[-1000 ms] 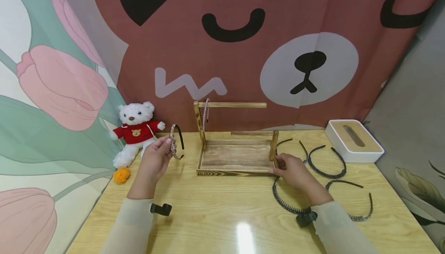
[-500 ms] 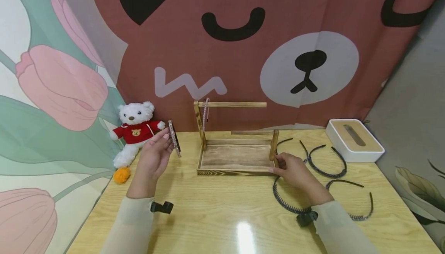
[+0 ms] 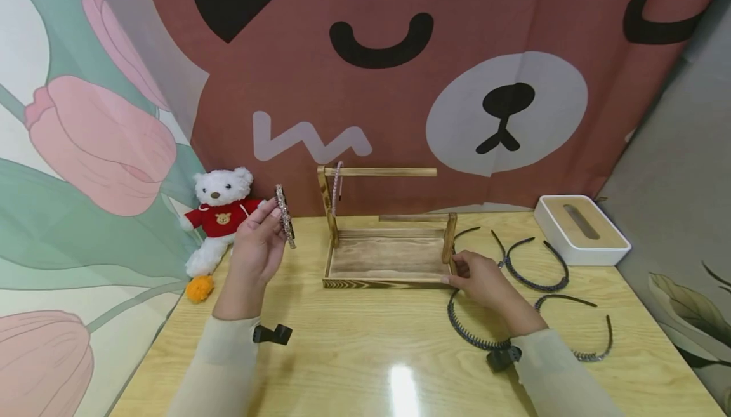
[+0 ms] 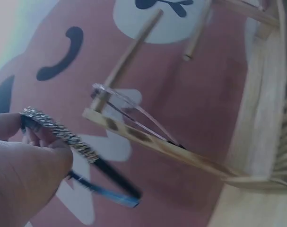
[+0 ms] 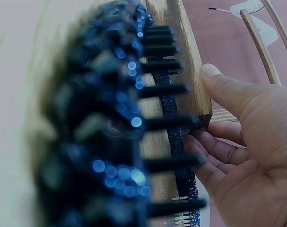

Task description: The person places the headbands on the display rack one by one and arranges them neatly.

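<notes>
My left hand [image 3: 259, 245] pinches a glittery, rhinestone-covered headband [image 3: 285, 215] between thumb and fingers, raised left of a wooden display stand [image 3: 377, 284]. In the left wrist view the headband [image 4: 63, 132] shows its sparkling band and dark ends, apart from the stand's upright. Over the left end of the stand's upper bar hangs a pink beaded headband [image 3: 335, 188]. My right hand [image 3: 482, 280] grips the front right corner of the stand's base, thumb on the wood [image 5: 193, 90]. A blue glittery headband with black teeth [image 5: 119, 118] fills the near part of the right wrist view.
Several dark headbands, among them a toothed one [image 3: 468, 336] and a braided-looking one [image 3: 539, 287], lie around my right hand. A white tissue box [image 3: 594, 252] stands at the back right. Behind my left hand sits a white teddy bear [image 3: 219, 220] with an orange pompom [image 3: 199, 289].
My left hand has risen slightly and turned the rhinestone headband from its open arch to nearly edge-on. My right hand has kept its grip on the stand.
</notes>
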The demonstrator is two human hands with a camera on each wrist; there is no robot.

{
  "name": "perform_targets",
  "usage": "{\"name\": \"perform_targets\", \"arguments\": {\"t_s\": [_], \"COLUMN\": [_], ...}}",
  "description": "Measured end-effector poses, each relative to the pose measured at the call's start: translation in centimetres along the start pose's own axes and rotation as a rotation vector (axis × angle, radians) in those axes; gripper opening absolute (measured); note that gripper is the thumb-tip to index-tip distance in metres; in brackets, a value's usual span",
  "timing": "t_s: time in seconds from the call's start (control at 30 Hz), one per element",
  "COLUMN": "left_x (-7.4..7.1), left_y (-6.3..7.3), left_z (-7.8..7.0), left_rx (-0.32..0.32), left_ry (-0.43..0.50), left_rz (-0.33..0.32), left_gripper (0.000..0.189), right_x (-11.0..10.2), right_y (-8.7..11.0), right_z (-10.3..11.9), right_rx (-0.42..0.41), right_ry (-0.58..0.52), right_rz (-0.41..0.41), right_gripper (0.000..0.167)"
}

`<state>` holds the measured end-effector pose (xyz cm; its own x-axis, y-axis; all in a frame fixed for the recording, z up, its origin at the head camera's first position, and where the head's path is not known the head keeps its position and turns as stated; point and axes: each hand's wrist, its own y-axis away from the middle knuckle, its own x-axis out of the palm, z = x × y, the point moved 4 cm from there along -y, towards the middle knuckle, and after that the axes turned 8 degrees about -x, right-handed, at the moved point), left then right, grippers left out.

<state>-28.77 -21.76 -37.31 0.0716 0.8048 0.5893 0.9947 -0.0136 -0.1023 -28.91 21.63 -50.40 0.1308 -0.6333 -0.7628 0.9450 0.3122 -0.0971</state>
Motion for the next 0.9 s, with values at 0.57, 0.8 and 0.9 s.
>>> {"name": "perform_targets", "arguments": {"t_s": [0.57, 0.8, 0.9], "left_x": [7.6, 8.6, 8.7], "left_y": [-3.0, -4.6, -5.1], "left_z": [-5.2, -4.7, -4.4], "left_rx": [0.212, 0.213, 0.210], "left_ry": [0.018, 0.047, 0.067], "left_rz": [0.058, 0.047, 0.050], "left_gripper": [0.025, 0.031, 0.033], "right_x": [0.2, 0.2, 0.0], "right_y": [0.3, 0.2, 0.1], "right_z": [-0.2, -0.1, 0.1], "right_rx": [-0.008, -0.023, -0.027], "right_ry": [0.015, 0.025, 0.028], "right_rz": [-0.010, -0.016, -0.014], "right_gripper": [0.055, 0.052, 0.053]}}
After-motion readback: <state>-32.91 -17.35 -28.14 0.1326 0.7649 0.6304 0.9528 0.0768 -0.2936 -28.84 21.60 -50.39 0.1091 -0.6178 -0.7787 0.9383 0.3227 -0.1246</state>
